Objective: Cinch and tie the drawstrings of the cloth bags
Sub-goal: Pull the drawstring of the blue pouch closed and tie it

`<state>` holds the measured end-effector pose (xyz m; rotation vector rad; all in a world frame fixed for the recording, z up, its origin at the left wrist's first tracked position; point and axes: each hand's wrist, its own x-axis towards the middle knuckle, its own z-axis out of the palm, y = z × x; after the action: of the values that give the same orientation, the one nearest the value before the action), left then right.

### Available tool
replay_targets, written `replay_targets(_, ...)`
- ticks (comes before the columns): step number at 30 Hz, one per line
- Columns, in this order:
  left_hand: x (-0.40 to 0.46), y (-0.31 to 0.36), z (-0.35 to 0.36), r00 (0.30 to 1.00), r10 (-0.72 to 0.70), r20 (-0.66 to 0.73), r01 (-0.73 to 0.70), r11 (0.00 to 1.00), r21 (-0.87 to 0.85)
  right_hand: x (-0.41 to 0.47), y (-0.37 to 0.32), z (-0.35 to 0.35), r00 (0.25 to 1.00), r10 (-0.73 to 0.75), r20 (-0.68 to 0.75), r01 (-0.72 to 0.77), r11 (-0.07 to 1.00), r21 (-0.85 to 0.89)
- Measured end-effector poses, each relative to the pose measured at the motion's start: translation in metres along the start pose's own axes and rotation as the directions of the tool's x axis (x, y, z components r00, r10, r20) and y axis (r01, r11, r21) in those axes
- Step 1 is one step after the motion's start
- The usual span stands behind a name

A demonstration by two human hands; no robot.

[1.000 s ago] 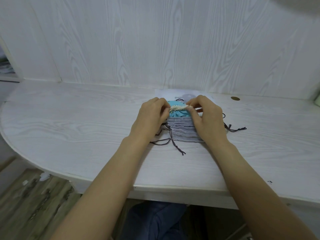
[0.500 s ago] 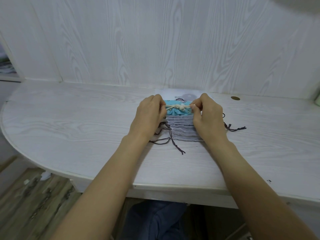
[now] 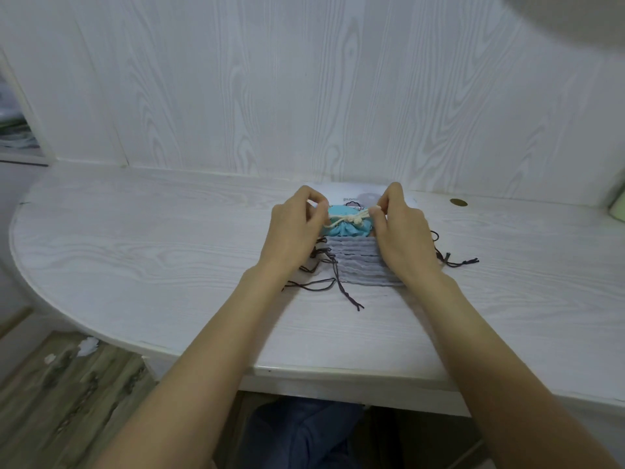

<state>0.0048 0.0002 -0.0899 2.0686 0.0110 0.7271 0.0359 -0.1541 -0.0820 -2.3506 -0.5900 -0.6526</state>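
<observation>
A small turquoise cloth bag [image 3: 348, 229] lies gathered at its mouth on top of a stack of grey cloth bags [image 3: 358, 264]. A cream drawstring [image 3: 350, 219] with a knot in the middle runs across its cinched neck. My left hand [image 3: 296, 228] pinches the string's left end, and my right hand [image 3: 400, 231] pinches its right end. The string is stretched between them. Dark drawstrings [image 3: 333, 286] of the grey bags trail onto the table on both sides.
The white wood-grain table [image 3: 152, 252] has a curved front edge and meets a white panelled wall. A printed white sheet [image 3: 358, 198] lies behind the bags. A round brass-coloured hole cap [image 3: 458, 202] sits at the back right. My blue-clad legs [image 3: 304, 434] show under the table.
My hands have moved apart from over the turquoise bag, drawing the cream string out sideways. The knot now shows at the bag's neck.
</observation>
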Motion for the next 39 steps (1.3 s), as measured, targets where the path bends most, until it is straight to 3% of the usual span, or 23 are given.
replay_targets(4,0.017,0.011,-0.013,0.982,-0.176,-0.067,0.169,0.981,-0.098,0.015,-0.007,-0.004,0.994,0.109,-0.004,-0.107,0.982,0.157)
replay_targets(7,0.036,0.018,-0.016,0.912,-0.403,0.081,0.407,0.913,-0.039,0.029,-0.012,-0.003,0.975,0.223,-0.007,-0.213,0.939,0.271)
replay_targets(9,0.048,0.024,-0.013,0.811,-0.548,0.207,0.580,0.799,-0.157,0.038,-0.018,0.000,0.946,0.324,0.021,-0.308,0.874,0.375)
replay_targets(11,0.060,0.032,-0.014,0.740,-0.586,0.331,0.673,0.633,-0.383,0.045,-0.022,0.002,0.905,0.415,0.088,-0.396,0.751,0.528)
replay_targets(12,0.066,0.034,-0.015,0.728,-0.586,0.356,0.685,0.602,-0.411,0.047,-0.025,0.002,0.885,0.443,0.143,-0.431,0.660,0.615)
replay_targets(14,0.077,0.031,-0.013,0.738,-0.573,0.357,0.675,0.636,-0.374,0.048,-0.031,-0.001,0.840,0.451,0.301,-0.498,0.422,0.757)
replay_targets(17,0.083,0.033,-0.013,0.780,-0.549,0.301,0.625,0.701,-0.343,0.050,-0.039,-0.002,0.726,0.462,0.510,-0.615,0.102,0.782)
replay_targets(20,0.091,0.033,-0.019,0.809,-0.520,0.273,0.587,0.698,-0.410,0.066,-0.041,0.006,0.606,0.494,0.623,-0.708,-0.021,0.706)
replay_targets(23,0.098,0.028,-0.034,0.843,-0.461,0.278,0.538,0.703,-0.466,0.084,-0.051,0.025,0.622,0.365,0.693,-0.682,-0.182,0.708)
replay_targets(26,0.106,0.009,-0.055,0.874,-0.444,0.197,0.485,0.768,-0.419,0.102,-0.063,0.053,0.698,0.330,0.635,-0.640,-0.110,0.760)
replay_targets(28,0.111,-0.010,-0.070,0.881,-0.453,0.139,0.469,0.796,-0.381,0.114,-0.069,0.075,0.730,0.336,0.595,-0.639,0.028,0.769)
replay_targets(30,0.117,-0.032,-0.082,0.884,-0.459,0.091,0.463,0.830,-0.312,0.124,-0.076,0.100,0.763,0.321,0.561,-0.638,0.234,0.734)
replay_targets(32,0.120,-0.055,-0.088,0.880,-0.468,0.074,0.472,0.851,-0.231,0.134,-0.082,0.127,0.802,0.291,0.521,-0.591,0.509,0.626)
replay_targets(34,0.124,-0.078,-0.088,0.863,-0.498,0.081,0.505,0.852,-0.138,0.141,-0.084,0.149,0.810,0.259,0.526,-0.534,0.696,0.480)
replay_targets(39,0.136,-0.124,-0.081,0.800,-0.595,0.080,0.591,0.804,0.063,0.154,-0.083,0.184,0.757,0.191,0.624,-0.346,0.928,0.135)
